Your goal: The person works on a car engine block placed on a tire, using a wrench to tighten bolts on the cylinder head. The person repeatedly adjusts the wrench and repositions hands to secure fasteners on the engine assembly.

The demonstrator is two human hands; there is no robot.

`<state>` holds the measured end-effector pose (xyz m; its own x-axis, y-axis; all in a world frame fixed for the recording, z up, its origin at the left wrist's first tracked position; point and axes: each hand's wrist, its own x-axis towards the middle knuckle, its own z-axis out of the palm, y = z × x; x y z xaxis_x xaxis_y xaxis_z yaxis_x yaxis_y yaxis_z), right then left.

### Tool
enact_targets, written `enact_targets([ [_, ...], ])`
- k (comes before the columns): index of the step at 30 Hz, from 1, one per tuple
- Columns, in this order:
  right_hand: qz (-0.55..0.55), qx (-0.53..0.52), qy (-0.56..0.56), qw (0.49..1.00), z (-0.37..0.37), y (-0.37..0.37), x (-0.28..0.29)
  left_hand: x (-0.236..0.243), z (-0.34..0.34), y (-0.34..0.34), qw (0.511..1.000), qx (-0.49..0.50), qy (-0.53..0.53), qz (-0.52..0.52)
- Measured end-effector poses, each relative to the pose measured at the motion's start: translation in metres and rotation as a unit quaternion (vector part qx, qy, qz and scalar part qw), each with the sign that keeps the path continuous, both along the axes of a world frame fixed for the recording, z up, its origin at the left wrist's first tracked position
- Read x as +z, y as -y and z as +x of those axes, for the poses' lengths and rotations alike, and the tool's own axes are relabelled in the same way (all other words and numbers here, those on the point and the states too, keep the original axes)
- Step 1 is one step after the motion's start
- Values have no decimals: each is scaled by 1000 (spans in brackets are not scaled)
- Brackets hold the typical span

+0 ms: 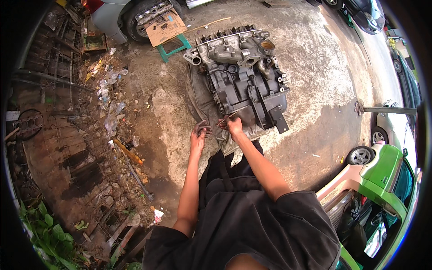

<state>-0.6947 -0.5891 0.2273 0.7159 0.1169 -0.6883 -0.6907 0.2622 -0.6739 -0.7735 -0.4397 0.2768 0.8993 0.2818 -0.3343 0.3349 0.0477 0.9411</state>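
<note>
A grey metal car engine (245, 87) lies in front of me on a dull, crumpled cloth or sheet (229, 145) on the ground. My right hand (231, 126) is at the engine's near left edge, its fingers pinched together. A thin, light sliver shows at those fingertips, too small to name. My left hand (200, 131) hovers just left of it, apart from the engine, its grease-blackened fingers bent and apart with nothing visible in them. On the engine's upper side sits a cast metal manifold (227, 53) with a round, brownish opening.
Beyond the engine stands a green stool (174, 48) under a stained cardboard sheet (165, 28). Litter (110, 92) and rusty metal scrap (54, 81) lie on the left. A green car body (382, 173) is at the right, and a silver car (108, 20) stands at the far left.
</note>
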Motion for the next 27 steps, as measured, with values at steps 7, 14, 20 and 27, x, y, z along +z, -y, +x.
enact_targets([
  [7,-20,-108,-38,993,4,-19,-24,-3,-16,-13,997,37,7,-71],
  [14,34,-20,-126,991,-15,2,-18,4,-11,-9,997,37,-13,-72],
  [20,-78,197,6,977,-14,48,34,5,-2,0,993,42,-32,-105],
  [27,-207,263,169,927,32,104,88,-3,17,26,994,54,-32,-85],
])
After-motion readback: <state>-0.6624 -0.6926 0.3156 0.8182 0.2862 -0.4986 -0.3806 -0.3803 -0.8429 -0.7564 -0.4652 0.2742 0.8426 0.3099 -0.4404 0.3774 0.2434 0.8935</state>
